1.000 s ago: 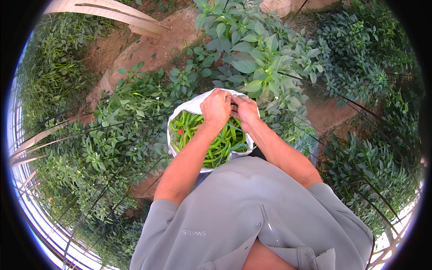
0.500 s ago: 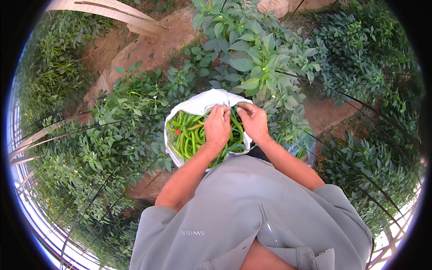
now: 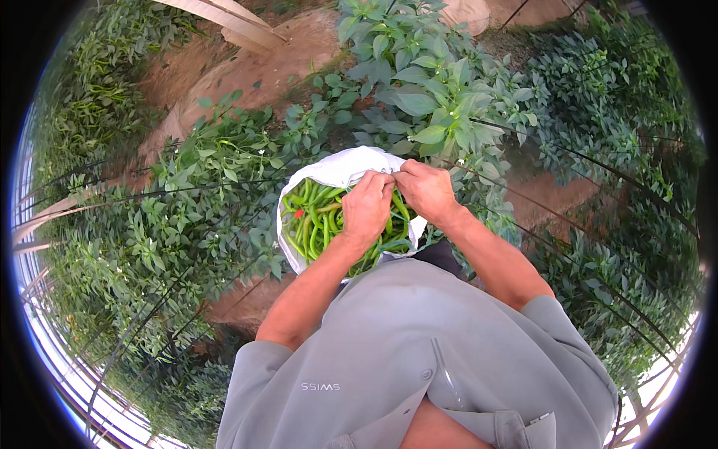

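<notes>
Though crinkly, white bag (image 3: 348,166) of peppers (image 3: 314,224) in left hand's (image 3: 366,206) and right hand's (image 3: 428,191) pinch.

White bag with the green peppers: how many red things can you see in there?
1: a small red thing among the green peppers, toward the left side of the white bag. More may be hidden under the peppers or the left hand.
</notes>
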The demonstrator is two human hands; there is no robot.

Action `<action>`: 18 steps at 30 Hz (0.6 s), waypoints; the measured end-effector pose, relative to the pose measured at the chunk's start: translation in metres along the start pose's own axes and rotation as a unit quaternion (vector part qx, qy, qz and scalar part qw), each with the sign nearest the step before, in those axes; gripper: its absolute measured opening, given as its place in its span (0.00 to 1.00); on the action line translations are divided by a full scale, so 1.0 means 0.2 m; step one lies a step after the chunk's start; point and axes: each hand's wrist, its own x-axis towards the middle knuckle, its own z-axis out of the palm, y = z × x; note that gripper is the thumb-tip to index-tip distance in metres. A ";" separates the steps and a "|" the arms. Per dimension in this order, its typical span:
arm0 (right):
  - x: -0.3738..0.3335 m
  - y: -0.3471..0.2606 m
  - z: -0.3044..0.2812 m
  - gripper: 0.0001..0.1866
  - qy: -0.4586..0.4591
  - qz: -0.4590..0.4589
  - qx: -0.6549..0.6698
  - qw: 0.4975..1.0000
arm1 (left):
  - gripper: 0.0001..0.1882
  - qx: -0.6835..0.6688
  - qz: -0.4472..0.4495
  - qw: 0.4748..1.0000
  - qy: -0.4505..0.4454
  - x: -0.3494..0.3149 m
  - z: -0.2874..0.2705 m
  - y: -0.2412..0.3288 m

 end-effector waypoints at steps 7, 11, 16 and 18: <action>0.00 -0.05 -0.01 0.03 0.027 0.137 0.063 0.988 | 0.16 0.023 -0.010 1.000 0.001 0.03 -0.02 -0.02; -0.02 -0.05 0.00 0.05 0.060 0.158 0.129 0.977 | 0.13 -0.019 -0.067 0.996 -0.050 0.08 0.00 -0.06; -0.02 -0.02 0.00 0.06 0.038 0.182 0.149 0.971 | 0.09 -0.033 -0.027 0.999 -0.021 0.09 0.01 -0.11; -0.01 0.01 -0.01 0.06 0.023 0.187 0.156 0.970 | 0.09 -0.030 -0.025 0.999 -0.008 0.09 0.01 -0.10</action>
